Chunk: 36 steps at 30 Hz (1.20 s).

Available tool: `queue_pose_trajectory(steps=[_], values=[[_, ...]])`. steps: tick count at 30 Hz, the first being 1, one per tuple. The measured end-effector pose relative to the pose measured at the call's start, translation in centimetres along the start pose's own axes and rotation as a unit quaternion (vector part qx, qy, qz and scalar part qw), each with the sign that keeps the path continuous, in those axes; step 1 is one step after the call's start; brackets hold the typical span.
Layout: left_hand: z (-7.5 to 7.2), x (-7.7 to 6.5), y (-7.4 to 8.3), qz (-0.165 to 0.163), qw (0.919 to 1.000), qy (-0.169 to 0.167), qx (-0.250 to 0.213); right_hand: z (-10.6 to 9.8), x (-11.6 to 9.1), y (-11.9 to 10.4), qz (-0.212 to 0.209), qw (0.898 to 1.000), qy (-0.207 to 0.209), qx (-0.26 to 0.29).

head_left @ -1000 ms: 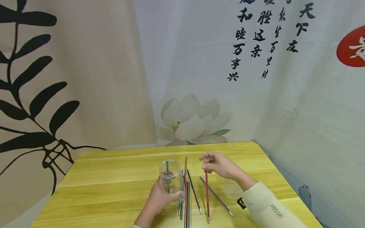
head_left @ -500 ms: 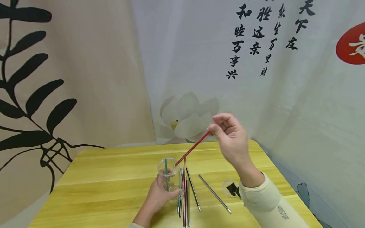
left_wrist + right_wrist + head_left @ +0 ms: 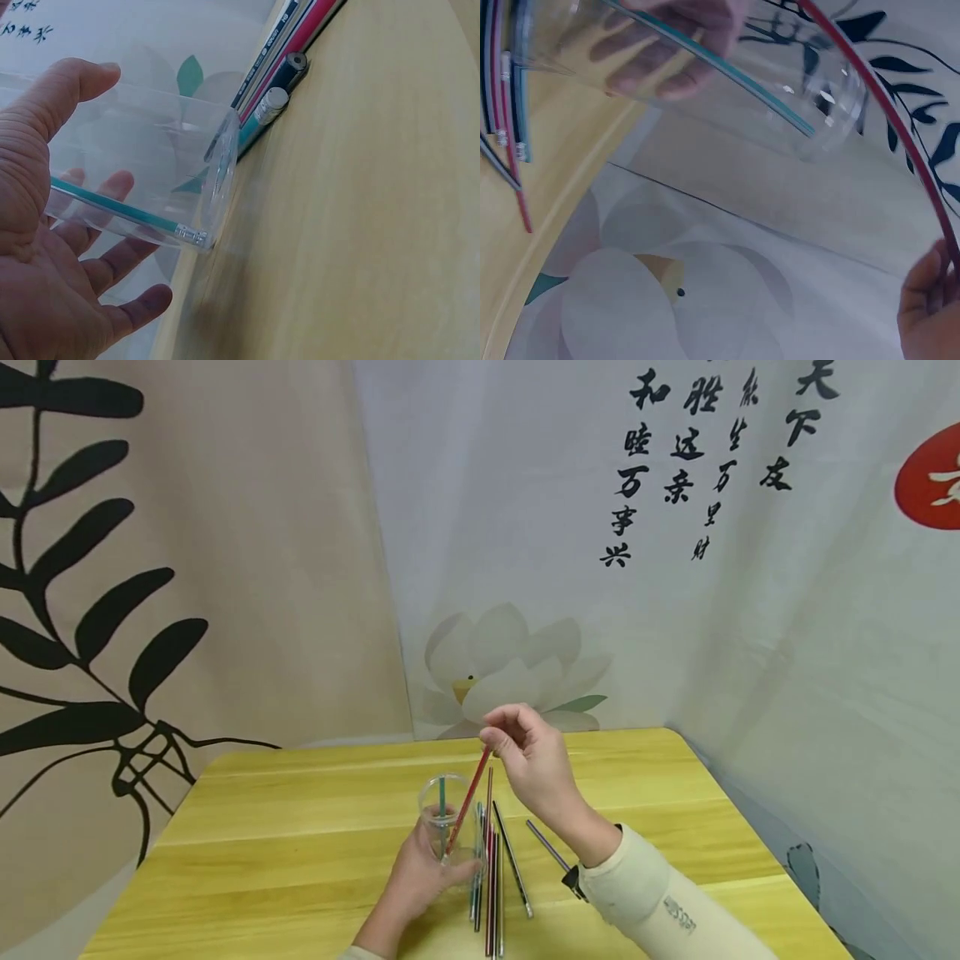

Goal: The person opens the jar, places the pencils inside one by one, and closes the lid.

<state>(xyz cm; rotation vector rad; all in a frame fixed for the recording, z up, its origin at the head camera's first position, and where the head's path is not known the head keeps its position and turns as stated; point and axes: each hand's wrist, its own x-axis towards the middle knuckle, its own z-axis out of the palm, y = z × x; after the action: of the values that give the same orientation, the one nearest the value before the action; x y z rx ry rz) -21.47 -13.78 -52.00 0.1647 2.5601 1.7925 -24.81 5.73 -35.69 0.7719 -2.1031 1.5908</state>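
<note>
My left hand (image 3: pixel 416 872) grips a clear plastic cup (image 3: pixel 431 803) upright above the table's front half. Inside it stands a teal pencil (image 3: pixel 442 795), whose eraser end shows near the cup's bottom in the left wrist view. Between thumb and fingers, my right hand (image 3: pixel 534 767) pinches the upper end of a red pencil (image 3: pixel 471 792). That pencil slants down to the left, its lower part overlapping the cup in the head view. Whether its tip is inside I cannot tell; the left wrist view shows just the teal pencil (image 3: pixel 120 206) in the cup.
Several pencils (image 3: pixel 492 893) lie bunched on the wooden table (image 3: pixel 300 843) just right of the cup. A dark pencil (image 3: pixel 513 860) lies beside them. Farther right, a purplish pencil (image 3: pixel 547 845) is partly covered by the right sleeve (image 3: pixel 652 893). A printed curtain (image 3: pixel 525 527) hangs behind.
My right hand lifted the red pencil off the table, swung it up, then moved left and down to the cup. The left hand kept holding the cup in place.
</note>
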Motion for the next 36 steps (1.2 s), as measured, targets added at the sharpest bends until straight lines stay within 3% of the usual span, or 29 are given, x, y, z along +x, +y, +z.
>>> queue_pose_trajectory(steps=[4,6,11,14,26,29,31,36], values=[[0.0,-0.1,0.1,0.000,1.0000,-0.002,0.003,-0.6,0.8,-0.2,0.015,0.994,0.084,0.073],[0.0,-0.1,0.1,-0.003,1.0000,-0.004,0.000,-0.7,1.0,0.0,0.016,0.990,0.110,0.081],[-0.1,-0.1,0.0,-0.008,1.0000,-0.001,0.002,-0.4,0.7,0.7,-0.006,0.995,0.096,0.036],[-0.1,-0.1,0.1,-0.008,1.0000,0.000,0.005,-0.4,0.6,0.7,-0.017,0.994,0.099,0.039],[0.0,-0.3,0.4,-0.013,0.9999,-0.004,0.008,-3.4,0.3,1.8,0.012,0.991,0.130,0.020],[0.0,-0.3,0.4,-0.018,0.9998,0.000,0.007,-3.2,0.0,2.2,-0.026,0.993,0.110,-0.023],[0.0,-0.3,0.4,-0.017,0.9998,0.005,0.009,-2.3,-0.4,2.4,-0.067,0.993,0.075,-0.060],[0.2,-0.1,0.5,-0.009,0.9999,0.004,-0.004,0.3,-1.6,2.9,-0.163,0.980,-0.012,-0.117]])
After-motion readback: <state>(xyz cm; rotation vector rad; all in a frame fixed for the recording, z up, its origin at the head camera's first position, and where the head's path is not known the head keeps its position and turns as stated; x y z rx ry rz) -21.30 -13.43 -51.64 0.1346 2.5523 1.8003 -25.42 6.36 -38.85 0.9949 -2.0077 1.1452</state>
